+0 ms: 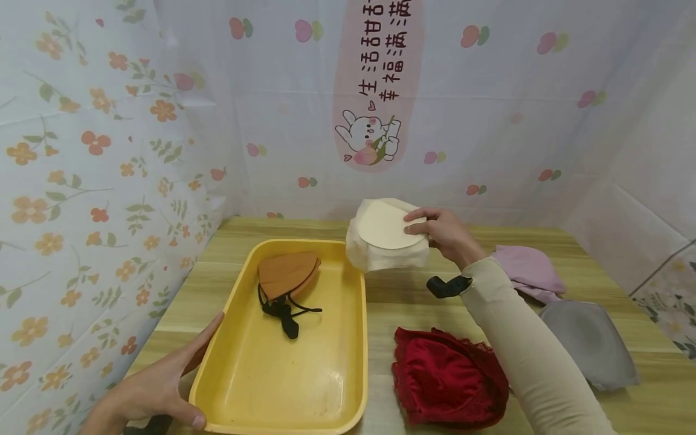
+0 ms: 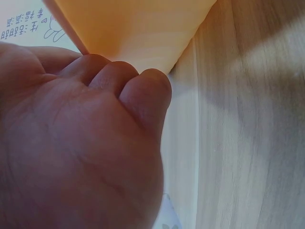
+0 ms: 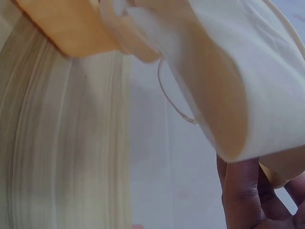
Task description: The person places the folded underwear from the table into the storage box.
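My right hand (image 1: 446, 232) pinches a folded cream bra (image 1: 388, 232), thumb and fingers at its right side, and holds it up beside the back right of a yellow tray (image 1: 359, 338). In the right wrist view the cream bra (image 3: 267, 90) fills the upper right, with a thin strap loop hanging from it. Spread around the outside of the tray's front left corner, my left hand (image 1: 157, 380) touches it with straight fingers and thumb. Inside the tray, at the back left, lies a folded orange-brown bra (image 1: 288, 275) with black straps.
On the wooden table (image 1: 380, 308), a red lace bra (image 1: 446, 380) lies right of the tray. Further right are a mauve bra (image 1: 527, 269) and a grey bra (image 1: 589, 341), partly behind my right sleeve (image 1: 527, 344). Patterned cloth (image 1: 283, 109) hangs at the back and left.
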A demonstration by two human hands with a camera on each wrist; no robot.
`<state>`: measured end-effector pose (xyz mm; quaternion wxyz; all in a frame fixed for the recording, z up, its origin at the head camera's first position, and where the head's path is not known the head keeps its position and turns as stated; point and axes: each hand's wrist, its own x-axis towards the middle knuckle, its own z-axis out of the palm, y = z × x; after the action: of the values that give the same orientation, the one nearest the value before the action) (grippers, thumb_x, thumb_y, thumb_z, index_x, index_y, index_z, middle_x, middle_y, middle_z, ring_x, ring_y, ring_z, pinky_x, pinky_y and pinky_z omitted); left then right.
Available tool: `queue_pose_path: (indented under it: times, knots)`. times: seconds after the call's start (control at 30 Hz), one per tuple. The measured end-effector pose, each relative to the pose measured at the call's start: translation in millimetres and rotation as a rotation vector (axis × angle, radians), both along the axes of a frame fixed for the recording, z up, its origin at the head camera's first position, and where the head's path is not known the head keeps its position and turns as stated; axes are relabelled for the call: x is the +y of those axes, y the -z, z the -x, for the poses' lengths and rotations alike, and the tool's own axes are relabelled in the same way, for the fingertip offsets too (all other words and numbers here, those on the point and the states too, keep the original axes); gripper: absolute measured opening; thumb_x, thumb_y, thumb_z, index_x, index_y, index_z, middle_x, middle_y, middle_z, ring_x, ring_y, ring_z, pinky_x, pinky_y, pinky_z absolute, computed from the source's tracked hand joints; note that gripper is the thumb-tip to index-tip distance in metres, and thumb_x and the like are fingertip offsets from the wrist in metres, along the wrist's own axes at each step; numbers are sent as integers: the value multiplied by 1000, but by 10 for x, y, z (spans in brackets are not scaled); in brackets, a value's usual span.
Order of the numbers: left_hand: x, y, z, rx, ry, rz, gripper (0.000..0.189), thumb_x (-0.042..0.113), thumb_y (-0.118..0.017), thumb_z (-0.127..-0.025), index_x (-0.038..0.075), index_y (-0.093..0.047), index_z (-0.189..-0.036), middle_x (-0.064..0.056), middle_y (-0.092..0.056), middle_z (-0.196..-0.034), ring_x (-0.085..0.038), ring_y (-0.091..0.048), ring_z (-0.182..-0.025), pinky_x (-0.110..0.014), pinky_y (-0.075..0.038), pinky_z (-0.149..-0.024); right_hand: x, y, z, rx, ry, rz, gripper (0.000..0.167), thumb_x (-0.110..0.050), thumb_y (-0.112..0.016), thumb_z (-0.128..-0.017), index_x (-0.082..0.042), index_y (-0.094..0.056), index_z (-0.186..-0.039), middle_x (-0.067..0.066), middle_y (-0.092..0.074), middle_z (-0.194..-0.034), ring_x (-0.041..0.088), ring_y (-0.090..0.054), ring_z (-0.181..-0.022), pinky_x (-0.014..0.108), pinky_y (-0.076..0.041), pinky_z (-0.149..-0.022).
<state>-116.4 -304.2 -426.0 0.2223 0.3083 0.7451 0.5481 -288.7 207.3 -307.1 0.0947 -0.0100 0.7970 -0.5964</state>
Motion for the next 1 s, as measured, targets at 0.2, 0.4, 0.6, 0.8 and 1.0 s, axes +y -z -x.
queue_pose_path:
  times: [0.2, 0.4, 0.6, 0.8, 1.0]
  knots:
    - [5, -14, -17, -24, -13, 23, 111, 43, -74, -90, 32, 10, -162, 6, 5, -171, 14, -19, -146, -11, -36, -105, -117, -30, 1, 10, -12, 28, 34, -13, -71, -93, -3, -63, -124, 5, -55, -119, 11, -64, -80, 26, -57, -70]
    - [-12, 16, -8, -18, -13, 16, 111, 45, -73, -90, 31, 10, -162, 4, 6, -171, 13, -20, -147, -12, -37, -104, -304, -14, 2, 16, -26, 78, 33, -9, -72, -91, -1, -64, -122, 7, -54, -126, 13, -63, -82, 26, -57, -71]
    - [-9, -1, -6, -25, -12, 16, 112, 44, -74, -89, 32, 10, -162, 5, 5, -172, 13, -19, -147, -11, -36, -104, -518, 8, 0, 13, -48, 108, 34, -8, -71, -91, 1, -64, -123, 9, -55, -124, 13, -64, -78, 25, -57, -69]
    - [-9, -25, -23, -40, -18, 31, 112, 43, -75, -89, 33, 10, -161, 9, 4, -171, 15, -20, -145, -11, -35, -103, -744, 16, -5, -4, -77, 131, 29, -6, -71, -90, 0, -66, -118, 11, -56, -128, 14, -64, -79, 27, -58, -69]
    - [-21, 20, 2, -31, -4, -4, 111, 41, -74, -90, 31, 10, -162, 7, 6, -171, 14, -19, -147, -10, -35, -104, -943, 43, -7, -10, -90, 139, 25, -4, -72, -89, 0, -68, -113, 12, -57, -126, 14, -63, -78, 28, -58, -67]
